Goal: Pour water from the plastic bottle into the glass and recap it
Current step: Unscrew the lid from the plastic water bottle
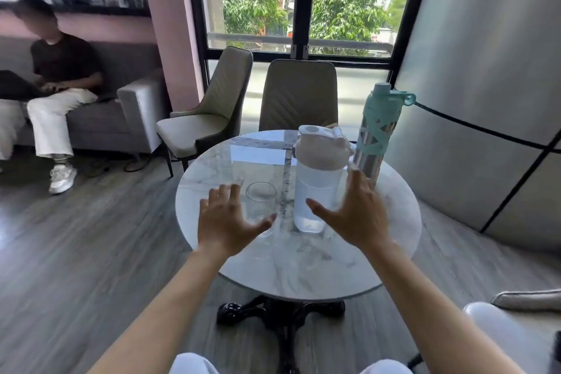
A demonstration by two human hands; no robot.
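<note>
Reach-in, before any grasp: both hands spread wide and empty.
Left hand [226,222] nears the clear empty glass [261,206]; right hand [353,215] nears the capped translucent plastic bottle [317,182] on the round marble table [303,267]; next, probably gripping and uncapping.

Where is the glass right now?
The glass stands on the round marble table, left of the plastic bottle, partly behind the left hand.

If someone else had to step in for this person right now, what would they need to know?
Left hand: open, empty, hovering in front of the glass.
Right hand: open, empty, beside the plastic bottle, not gripping.
Both stand upright on the round marble table, glass left of bottle. A teal flask stands behind.
Done: nothing; the glass looks empty, the cap is on.
Left: uncap, pour, recap.
</note>
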